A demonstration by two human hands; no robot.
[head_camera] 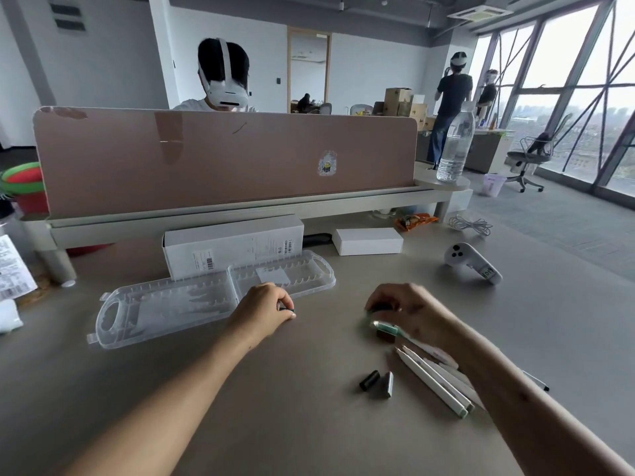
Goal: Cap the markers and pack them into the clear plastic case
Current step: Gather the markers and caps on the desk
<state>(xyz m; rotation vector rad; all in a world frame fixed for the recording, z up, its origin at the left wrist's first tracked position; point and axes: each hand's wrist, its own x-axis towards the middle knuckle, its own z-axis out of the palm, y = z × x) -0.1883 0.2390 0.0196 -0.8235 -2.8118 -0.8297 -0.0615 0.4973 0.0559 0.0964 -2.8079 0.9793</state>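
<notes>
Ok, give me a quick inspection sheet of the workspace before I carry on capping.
Surface: grey table, no spills seen.
Job's things: clear case open flat, no markers inside; white markers piled at right; black cap and grey cap loose beside them.
Clutter: large white box, small white box, controller, water bottle.
Hands: left hand pinches a dark cap; right hand over a green-ended marker, grip blurred.
Cables: white coiled cable, far right.
Surroundings: divider panel; people beyond.

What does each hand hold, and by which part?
The left hand pinches a small dark cap between thumb and fingers. The right hand covers something dark; blur hides what and where.
</notes>
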